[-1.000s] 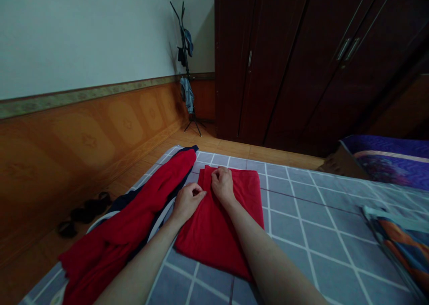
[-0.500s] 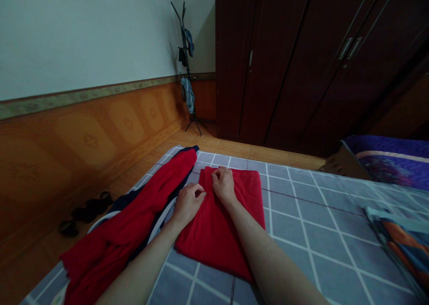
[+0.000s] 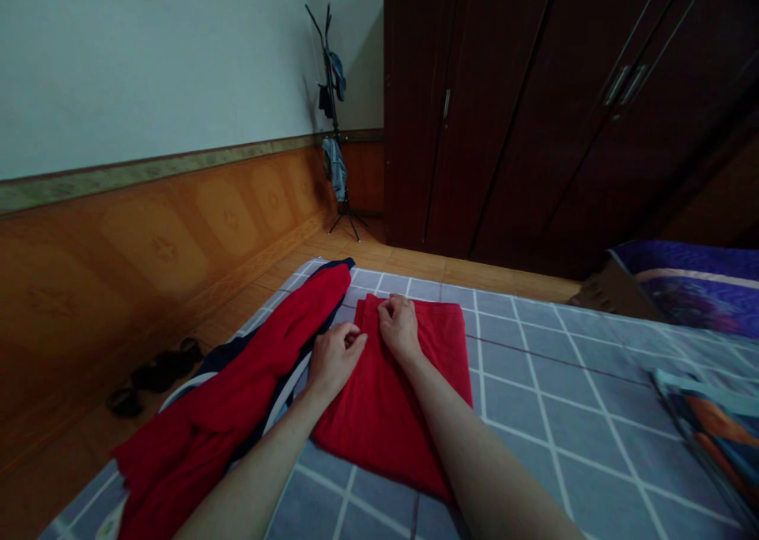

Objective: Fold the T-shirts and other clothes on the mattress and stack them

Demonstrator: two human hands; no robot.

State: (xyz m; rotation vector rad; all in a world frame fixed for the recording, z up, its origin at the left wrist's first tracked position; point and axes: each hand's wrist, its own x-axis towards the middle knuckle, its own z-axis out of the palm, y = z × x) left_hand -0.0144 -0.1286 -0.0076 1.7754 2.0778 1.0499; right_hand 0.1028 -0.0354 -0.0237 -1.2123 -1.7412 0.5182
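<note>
Both hands rested curled on the folded red cloth (image 3: 391,398) on the checked sheet (image 3: 563,413): left hand (image 3: 333,358) pinching its left edge, right hand (image 3: 400,326) gripping its far edge. Red garment (image 3: 237,390) lay beside.

Both bare forearms reach forward from the bottom edge, converging toward the middle. The left hand (image 3: 333,356) lies knuckles up, its fingers curled under and its thumb pressed against the index finger in a pinch. The right hand (image 3: 399,326) sits slightly farther ahead, also knuckles up, with fingers bent into a loose fist and fingertips tucked down. The two hands lie close side by side, not touching. The right forearm crosses more of the view than the left.
</note>
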